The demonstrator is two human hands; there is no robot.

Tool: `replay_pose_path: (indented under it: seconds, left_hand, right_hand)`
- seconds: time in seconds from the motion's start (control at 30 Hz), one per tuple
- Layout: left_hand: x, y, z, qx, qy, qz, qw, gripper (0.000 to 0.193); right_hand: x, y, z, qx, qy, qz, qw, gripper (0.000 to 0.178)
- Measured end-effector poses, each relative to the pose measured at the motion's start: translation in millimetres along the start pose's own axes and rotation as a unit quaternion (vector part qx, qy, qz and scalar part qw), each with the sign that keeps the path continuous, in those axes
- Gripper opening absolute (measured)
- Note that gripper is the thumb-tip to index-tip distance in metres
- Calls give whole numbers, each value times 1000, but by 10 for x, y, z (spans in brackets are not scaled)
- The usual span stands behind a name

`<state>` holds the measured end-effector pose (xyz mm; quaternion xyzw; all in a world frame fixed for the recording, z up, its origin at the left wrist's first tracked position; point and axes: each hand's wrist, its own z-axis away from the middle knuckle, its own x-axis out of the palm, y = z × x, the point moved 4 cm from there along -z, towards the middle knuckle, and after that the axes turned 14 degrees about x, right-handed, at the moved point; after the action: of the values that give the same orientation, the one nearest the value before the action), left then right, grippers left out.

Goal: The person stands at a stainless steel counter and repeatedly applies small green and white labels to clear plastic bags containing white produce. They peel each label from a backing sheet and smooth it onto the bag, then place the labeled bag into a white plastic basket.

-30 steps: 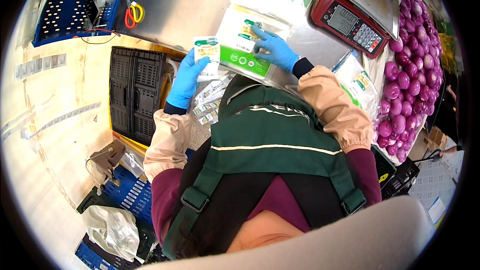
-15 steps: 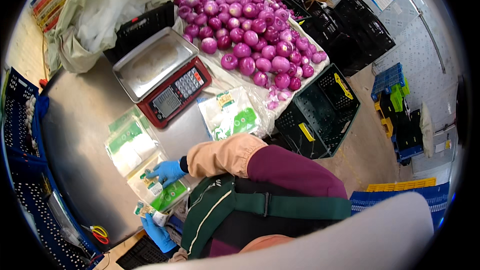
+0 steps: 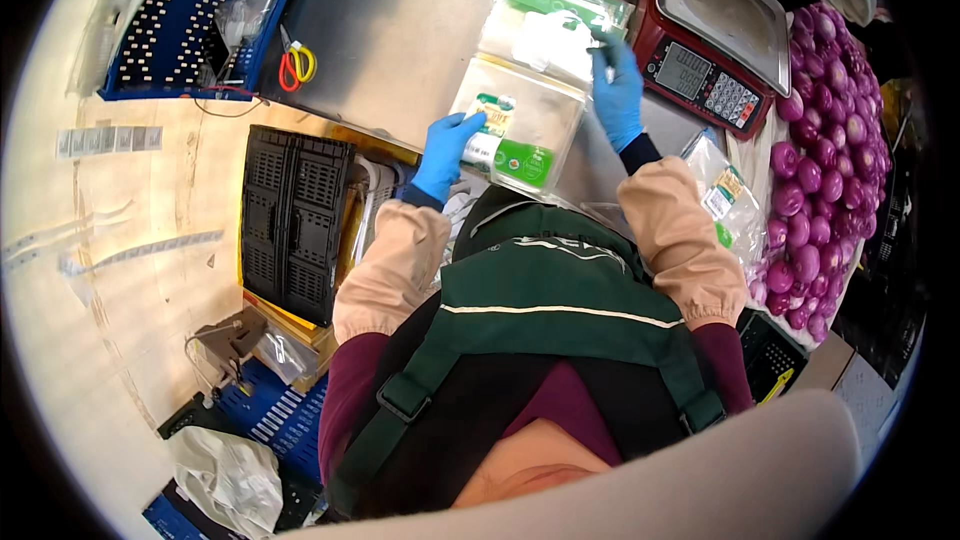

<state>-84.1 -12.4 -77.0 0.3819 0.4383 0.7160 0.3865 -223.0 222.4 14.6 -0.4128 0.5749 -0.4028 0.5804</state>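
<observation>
Left blue-gloved hand (image 3: 443,153) at eight o'clock of clear, green-banded plastic bag (image 3: 540,120), fingertips on rectangular green-and-white label (image 3: 497,112) over it; pinch or press unclear. Right blue-gloved hand (image 3: 618,90), now off label, two o'clock, half-curled; hold unclear. Label contact now left-handed.

Your left hand (image 3: 443,158) touches a label (image 3: 491,128) over the front bag (image 3: 545,122); your right hand (image 3: 617,90) is at the bags' right edge, near the scale (image 3: 708,75). Onions (image 3: 825,160) lie farther right.

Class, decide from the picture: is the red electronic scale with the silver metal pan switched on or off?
On: the red electronic scale has digits showing on its grey rectangular display.
</observation>
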Motion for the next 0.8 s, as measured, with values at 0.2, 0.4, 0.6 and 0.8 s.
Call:
replay_pose_path:
  seconds: [0.2, 0.4, 0.6, 0.8]
  left_hand:
    - [394, -20, -374, 99, -46, -193, 975, 32]
    - [61, -119, 213, -91, -260, -60, 959, 36]
    - [-421, 47, 560, -82, -154, -5, 985, 35]
    - [-492, 309, 733, 80, 2, 96, 992, 34]
  right_hand:
    - [933, 614, 159, -82, -232, -5, 969, 39]
    - [1144, 1068, 269, -113, -261, 159, 945, 32]
    - [645, 610, 500, -234, -438, 291, 817, 87]
    - [794, 883, 503, -250, -412, 217, 849, 65]
